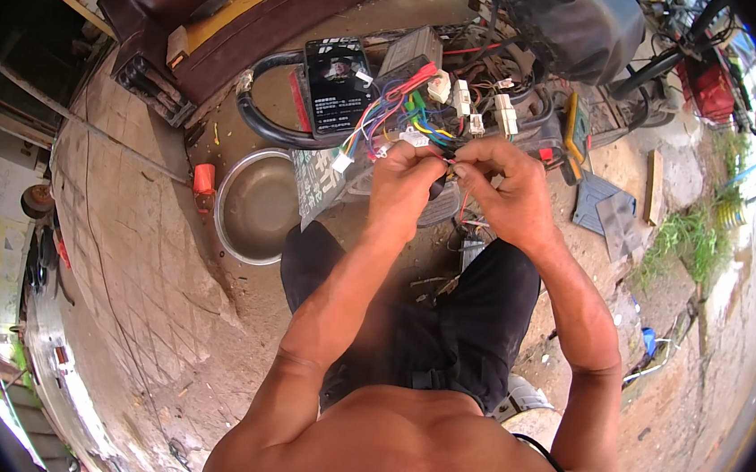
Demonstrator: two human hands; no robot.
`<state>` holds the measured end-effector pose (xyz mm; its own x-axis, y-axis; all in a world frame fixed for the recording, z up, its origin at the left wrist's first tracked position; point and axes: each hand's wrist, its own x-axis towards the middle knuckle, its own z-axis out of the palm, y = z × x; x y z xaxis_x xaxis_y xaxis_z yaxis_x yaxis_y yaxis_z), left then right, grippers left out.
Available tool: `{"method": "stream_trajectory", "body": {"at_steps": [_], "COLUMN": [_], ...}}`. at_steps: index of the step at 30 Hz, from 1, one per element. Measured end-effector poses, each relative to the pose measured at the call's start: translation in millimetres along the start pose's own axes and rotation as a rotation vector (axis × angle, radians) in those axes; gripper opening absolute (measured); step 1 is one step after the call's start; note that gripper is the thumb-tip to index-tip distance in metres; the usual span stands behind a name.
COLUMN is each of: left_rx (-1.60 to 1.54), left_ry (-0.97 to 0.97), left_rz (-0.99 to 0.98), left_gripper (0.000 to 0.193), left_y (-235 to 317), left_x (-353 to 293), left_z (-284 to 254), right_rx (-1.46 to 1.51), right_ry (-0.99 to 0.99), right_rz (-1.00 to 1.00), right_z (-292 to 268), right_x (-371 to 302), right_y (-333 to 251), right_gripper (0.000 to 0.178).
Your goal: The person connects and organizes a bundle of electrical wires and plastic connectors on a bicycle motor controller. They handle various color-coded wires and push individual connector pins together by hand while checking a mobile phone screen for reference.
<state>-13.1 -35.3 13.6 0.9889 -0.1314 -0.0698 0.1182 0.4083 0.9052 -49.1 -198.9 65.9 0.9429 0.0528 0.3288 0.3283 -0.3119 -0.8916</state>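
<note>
My left hand (405,183) and my right hand (510,189) meet over the frame of a vehicle, fingertips pinched together. A thin reddish wire (447,159) runs between them, and each hand grips it. Something small and black (437,188) shows under my left fingers; its kind is partly hidden. Just beyond the hands spreads a bundle of coloured wires (390,100) ending in several white plug connectors (505,114). One white connector (342,161) hangs at the left of the bundle. Left of the wires lies a black box (333,93) with a printed face.
A round metal basin (259,212) stands on the ground at the left, beside an orange cup (204,179). A yellow-edged meter (574,127) leans at the right of the frame. Behind are a dark red sofa (226,20) and a black seat (571,28). Weeds (678,244) grow at the right.
</note>
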Motion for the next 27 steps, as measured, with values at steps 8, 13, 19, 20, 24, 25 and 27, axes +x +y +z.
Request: {"method": "stream_trajectory", "body": {"at_steps": [8,13,19,20,24,25,27], "left_rx": [-0.076,-0.131,-0.092,-0.092,-0.081,-0.076,-0.043], "left_ry": [-0.044,-0.095,-0.112,-0.112,-0.101,-0.100,-0.078], "left_rz": [0.011,0.006,0.006,0.006,-0.006,-0.008,-0.014], "left_gripper": [0.013,0.015,0.015,0.015,0.015,0.014,0.014], "left_y": [6,3,-2,-2,-2,-1,0], "left_x": [-8,-8,-5,-5,-7,-7,-9], "left_z": [-1,-4,-9,-10,-10,-9,-8], "right_rx": [-0.095,-0.135,-0.166,-0.161,-0.157,-0.181,-0.205], "right_ry": [-0.005,0.003,-0.027,-0.049,-0.093,-0.080,-0.069], "right_rz": [0.042,0.033,-0.038,-0.036,-0.030,-0.070,-0.110], "right_z": [-1,-1,-4,-5,-6,-5,-1], "right_x": [2,4,8,9,10,9,8], "right_y": [-6,-3,-8,-9,-10,-8,-2], "right_gripper": [0.013,0.016,0.013,0.011,0.011,0.010,0.009]}}
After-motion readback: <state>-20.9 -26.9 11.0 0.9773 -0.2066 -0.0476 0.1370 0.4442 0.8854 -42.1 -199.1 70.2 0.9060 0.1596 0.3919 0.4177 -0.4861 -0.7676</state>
